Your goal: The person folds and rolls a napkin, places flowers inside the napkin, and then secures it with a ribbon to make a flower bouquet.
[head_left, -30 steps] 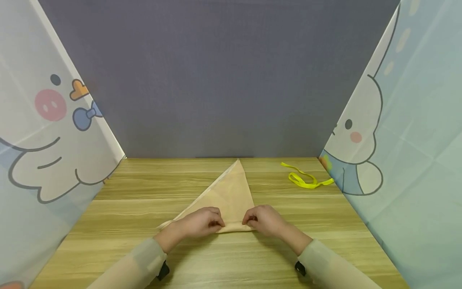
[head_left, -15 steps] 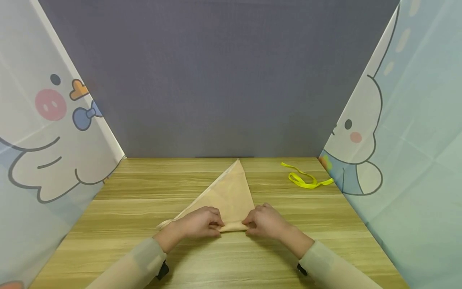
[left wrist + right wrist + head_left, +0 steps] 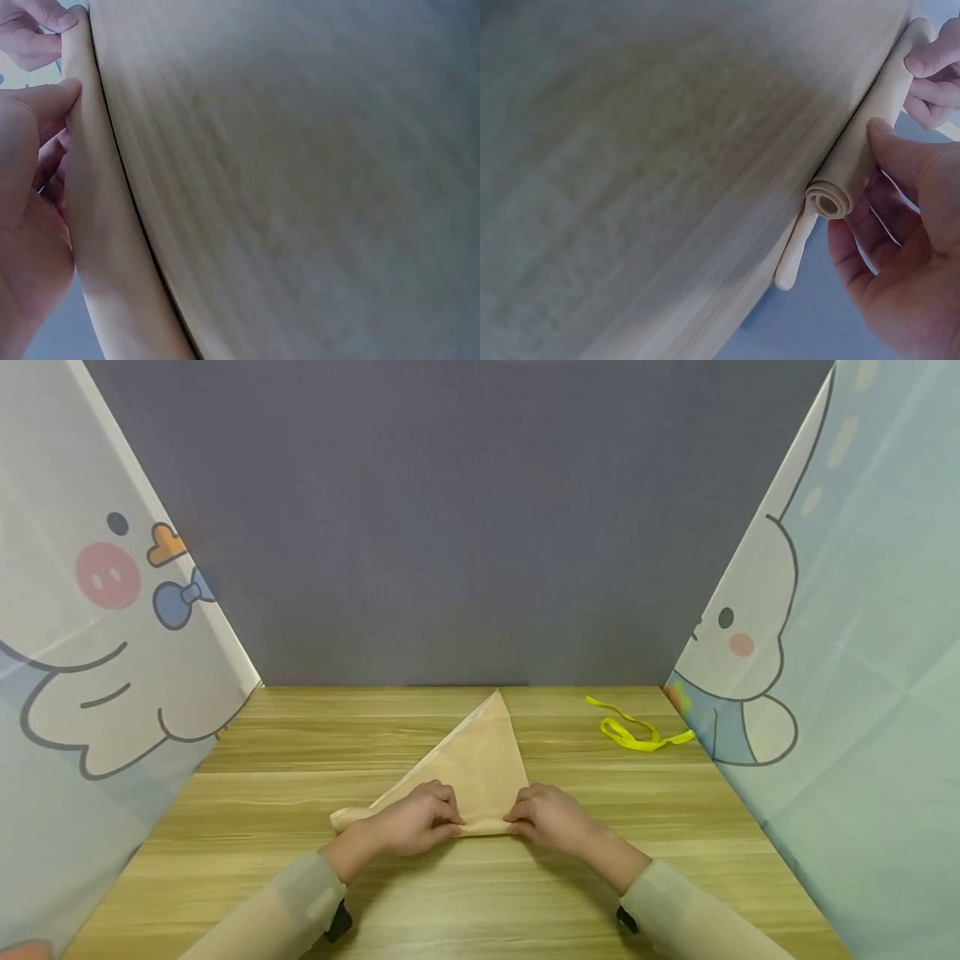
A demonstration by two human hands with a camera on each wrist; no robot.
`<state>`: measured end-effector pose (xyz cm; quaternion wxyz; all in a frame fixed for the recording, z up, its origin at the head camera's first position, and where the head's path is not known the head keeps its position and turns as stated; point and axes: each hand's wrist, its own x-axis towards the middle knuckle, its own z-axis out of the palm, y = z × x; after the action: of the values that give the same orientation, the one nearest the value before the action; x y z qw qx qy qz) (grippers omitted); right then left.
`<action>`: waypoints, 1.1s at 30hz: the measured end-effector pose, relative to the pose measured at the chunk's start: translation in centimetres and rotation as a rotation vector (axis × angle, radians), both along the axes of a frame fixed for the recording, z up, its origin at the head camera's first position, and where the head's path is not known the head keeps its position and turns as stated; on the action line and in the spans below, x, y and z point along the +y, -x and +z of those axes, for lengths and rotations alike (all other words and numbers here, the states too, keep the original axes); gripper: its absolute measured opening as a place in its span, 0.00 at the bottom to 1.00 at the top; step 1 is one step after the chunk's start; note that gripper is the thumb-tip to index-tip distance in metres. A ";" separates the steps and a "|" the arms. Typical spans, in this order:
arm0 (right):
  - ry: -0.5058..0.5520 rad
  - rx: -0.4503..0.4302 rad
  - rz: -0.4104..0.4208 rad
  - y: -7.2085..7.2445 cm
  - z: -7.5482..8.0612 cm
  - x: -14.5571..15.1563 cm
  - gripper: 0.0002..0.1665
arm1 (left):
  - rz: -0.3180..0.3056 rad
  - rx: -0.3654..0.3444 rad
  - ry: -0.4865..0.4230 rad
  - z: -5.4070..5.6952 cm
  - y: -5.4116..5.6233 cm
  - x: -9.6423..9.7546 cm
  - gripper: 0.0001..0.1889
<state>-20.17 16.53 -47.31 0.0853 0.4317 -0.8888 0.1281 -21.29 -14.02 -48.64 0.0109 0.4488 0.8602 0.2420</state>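
Note:
A beige cloth [image 3: 483,768] lies on the table as a tall triangle, its tip pointing away. Its near edge is wound into a roll [image 3: 483,829]. My left hand [image 3: 420,818] pinches the roll left of its middle, while my right hand [image 3: 551,818] pinches it at the right end. From the right wrist, the cloth roll [image 3: 859,154] shows a spiral of layers at its end, with thumb on top and fingers beneath. In the left wrist view the roll [image 3: 109,225] runs along the wood, the left thumb pressing its side.
A bright yellow ribbon [image 3: 633,743] lies loosely looped at the back right of the wooden table [image 3: 262,893]. Behind stands a dark grey panel [image 3: 465,527]. Cartoon-printed sheets, a left one [image 3: 67,718] and a right one [image 3: 862,735], flank the table.
The near edge of the roll has moved slightly away from me. At its left end the roll looks thicker. Both hands keep nearly the same places, and the ribbon lies still.

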 end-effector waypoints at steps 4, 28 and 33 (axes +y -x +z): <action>0.001 -0.059 -0.025 0.0 -0.1 0.0 0.06 | -0.002 -0.058 -0.011 -0.1 0.0 -0.2 0.09; -0.014 0.017 -0.061 -0.6 0.1 -0.3 0.07 | -0.061 0.207 0.048 0.2 0.2 0.3 0.02; -0.020 -0.065 -0.072 -0.7 0.3 -0.2 0.09 | -0.089 0.174 0.048 0.3 0.4 0.1 0.03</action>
<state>-19.48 16.37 -46.97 0.0567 0.3958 -0.9073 0.1300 -21.66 -13.94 -48.33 -0.0423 0.5054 0.8427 0.1807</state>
